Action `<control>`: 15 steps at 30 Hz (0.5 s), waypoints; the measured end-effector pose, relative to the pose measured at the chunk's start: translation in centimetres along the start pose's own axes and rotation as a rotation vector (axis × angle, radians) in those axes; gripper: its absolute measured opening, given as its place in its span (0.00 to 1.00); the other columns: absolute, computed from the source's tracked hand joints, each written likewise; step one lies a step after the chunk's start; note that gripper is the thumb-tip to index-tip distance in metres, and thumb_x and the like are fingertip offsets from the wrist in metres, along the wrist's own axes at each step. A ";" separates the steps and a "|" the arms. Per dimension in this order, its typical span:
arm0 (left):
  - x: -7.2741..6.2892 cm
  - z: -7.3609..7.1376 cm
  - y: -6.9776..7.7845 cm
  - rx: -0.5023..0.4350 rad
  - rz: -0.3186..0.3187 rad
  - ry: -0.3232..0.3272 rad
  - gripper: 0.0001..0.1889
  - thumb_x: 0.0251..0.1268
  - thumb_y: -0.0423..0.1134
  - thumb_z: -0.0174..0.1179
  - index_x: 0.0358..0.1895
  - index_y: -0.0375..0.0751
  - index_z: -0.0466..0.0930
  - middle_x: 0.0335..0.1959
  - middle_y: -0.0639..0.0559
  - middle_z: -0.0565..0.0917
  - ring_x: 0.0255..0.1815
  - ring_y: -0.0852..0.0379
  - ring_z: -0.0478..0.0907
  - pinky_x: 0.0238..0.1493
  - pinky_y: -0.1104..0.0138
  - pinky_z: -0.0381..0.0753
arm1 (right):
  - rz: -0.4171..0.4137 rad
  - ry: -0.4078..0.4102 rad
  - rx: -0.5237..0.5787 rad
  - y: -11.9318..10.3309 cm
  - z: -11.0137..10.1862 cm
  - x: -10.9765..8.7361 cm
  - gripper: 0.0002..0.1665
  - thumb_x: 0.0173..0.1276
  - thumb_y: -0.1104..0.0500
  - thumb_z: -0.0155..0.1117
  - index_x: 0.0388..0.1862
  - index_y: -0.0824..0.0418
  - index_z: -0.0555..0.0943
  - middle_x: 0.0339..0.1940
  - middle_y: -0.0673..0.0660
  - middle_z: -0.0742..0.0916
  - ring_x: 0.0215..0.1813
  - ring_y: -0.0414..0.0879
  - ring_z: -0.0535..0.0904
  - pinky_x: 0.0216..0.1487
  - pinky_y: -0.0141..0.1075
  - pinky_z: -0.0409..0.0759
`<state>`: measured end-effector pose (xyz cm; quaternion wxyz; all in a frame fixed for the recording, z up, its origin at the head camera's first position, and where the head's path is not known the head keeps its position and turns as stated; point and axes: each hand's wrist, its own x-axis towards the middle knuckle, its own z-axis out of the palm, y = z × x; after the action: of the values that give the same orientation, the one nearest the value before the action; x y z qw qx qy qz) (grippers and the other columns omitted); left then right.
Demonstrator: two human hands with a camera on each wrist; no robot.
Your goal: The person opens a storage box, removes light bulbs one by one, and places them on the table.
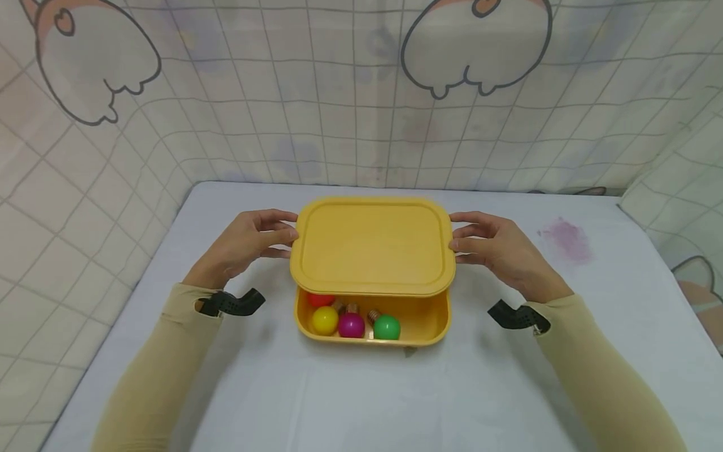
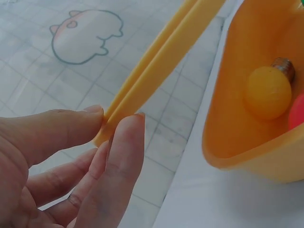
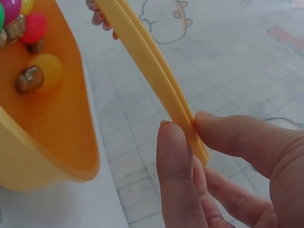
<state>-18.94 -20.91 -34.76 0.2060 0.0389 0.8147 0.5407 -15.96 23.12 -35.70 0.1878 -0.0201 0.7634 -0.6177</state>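
Observation:
A yellow lid is held over a yellow box, covering the box's far part in the head view. My left hand pinches the lid's left edge between thumb and fingers. At its right edge my right hand pinches it the same way. Both wrist views show the lid raised, apart from the box rim. Inside the box lie small coloured light bulbs with metal screw bases: a yellow bulb, a purple bulb, a green bulb and a partly hidden red bulb. Another orange-yellow bulb shows in the right wrist view.
The box stands on a table with a white cloth. A pinkish stain marks the cloth at right. Behind and beside the table hangs a grid-patterned curtain with cartoon animals. Black straps stick out from both wrists.

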 end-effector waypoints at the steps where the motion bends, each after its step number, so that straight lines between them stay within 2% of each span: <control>1: 0.2 -0.1 0.2 0.009 0.003 0.002 0.27 0.71 0.47 0.66 0.69 0.41 0.74 0.58 0.42 0.83 0.53 0.52 0.86 0.53 0.64 0.88 | -0.004 0.005 0.011 -0.2 -0.1 0.2 0.39 0.67 0.53 0.73 0.75 0.55 0.70 0.51 0.52 0.86 0.52 0.45 0.88 0.56 0.37 0.87; 9: 2.0 -0.8 1.9 0.018 0.035 0.023 0.26 0.71 0.46 0.65 0.69 0.42 0.75 0.58 0.43 0.86 0.53 0.53 0.86 0.54 0.63 0.87 | 0.006 0.050 0.043 -1.5 -1.2 1.8 0.37 0.67 0.54 0.74 0.73 0.52 0.73 0.48 0.47 0.88 0.53 0.45 0.87 0.56 0.36 0.87; 15: 3.5 -1.1 2.3 0.003 0.056 0.024 0.25 0.72 0.44 0.64 0.69 0.41 0.75 0.58 0.43 0.86 0.53 0.53 0.87 0.54 0.63 0.87 | -0.009 0.046 0.089 -2.0 -2.0 3.5 0.36 0.68 0.56 0.73 0.73 0.56 0.73 0.46 0.46 0.89 0.51 0.44 0.87 0.54 0.35 0.87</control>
<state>-22.92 -19.96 -33.38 0.1813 0.0554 0.8164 0.5455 -20.21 23.57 -34.42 0.1682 -0.0012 0.7393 -0.6520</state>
